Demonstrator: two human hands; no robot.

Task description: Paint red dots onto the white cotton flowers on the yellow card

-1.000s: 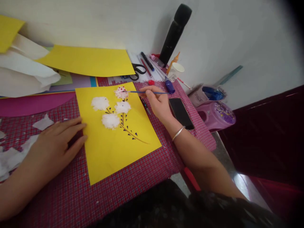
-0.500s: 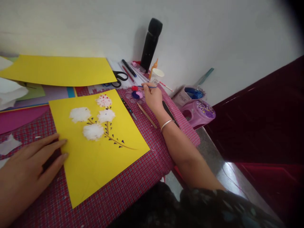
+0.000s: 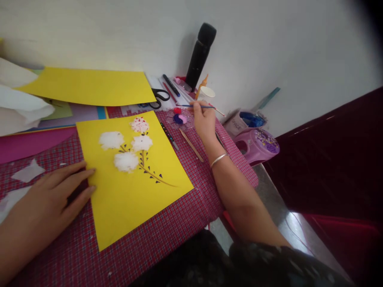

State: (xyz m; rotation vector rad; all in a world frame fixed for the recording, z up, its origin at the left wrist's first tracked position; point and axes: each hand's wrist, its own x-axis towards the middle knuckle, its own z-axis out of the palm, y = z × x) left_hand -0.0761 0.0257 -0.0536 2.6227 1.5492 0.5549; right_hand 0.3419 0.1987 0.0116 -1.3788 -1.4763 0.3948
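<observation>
The yellow paper (image 3: 134, 211) lies on the tabletop (image 3: 161, 229), with the left hand (image 3: 56, 195), fingers apart, on its edge. The right hand (image 3: 205, 121) pinches the thin brush (image 3: 184, 105) near the red paint (image 3: 177, 111); small dabs should keep the dots (image 3: 140, 125) neat.

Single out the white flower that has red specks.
The uppermost flower, nearest the top edge of the flowered yellow sheet. Red specks dot it; the flower just below it, the leftmost one and the lowest one show none.
</observation>
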